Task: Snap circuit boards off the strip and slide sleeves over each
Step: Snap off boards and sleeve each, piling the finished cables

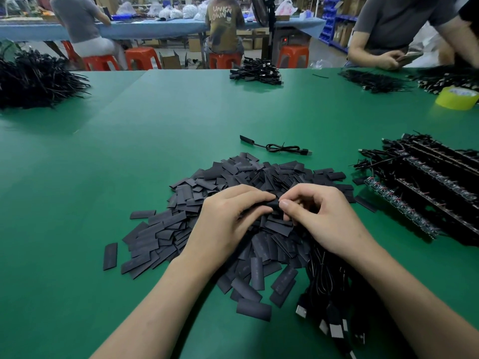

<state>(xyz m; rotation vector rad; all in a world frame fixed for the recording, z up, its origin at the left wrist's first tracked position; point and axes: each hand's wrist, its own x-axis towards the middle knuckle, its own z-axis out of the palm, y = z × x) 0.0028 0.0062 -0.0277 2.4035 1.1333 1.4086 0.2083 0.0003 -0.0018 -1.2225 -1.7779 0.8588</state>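
Observation:
A big heap of flat black sleeves (181,224) lies on the green table (77,177) in front of me. My left hand (228,221) and my right hand (324,216) meet over the heap, both pinching one black sleeve (273,204) between their fingertips. What is inside that sleeve is hidden. Black cables with USB plugs (334,301) trail from under my right hand toward the near edge. Strips of circuit boards with wires (425,193) are stacked at the right. One sleeved cable (277,147) lies alone beyond the heap.
A pile of black cables (33,79) sits far left, another (255,71) at the far middle, more at the far right (375,80). A yellow tape roll (457,97) stands at the right edge. A person (394,29) sits across; others sit at a far table.

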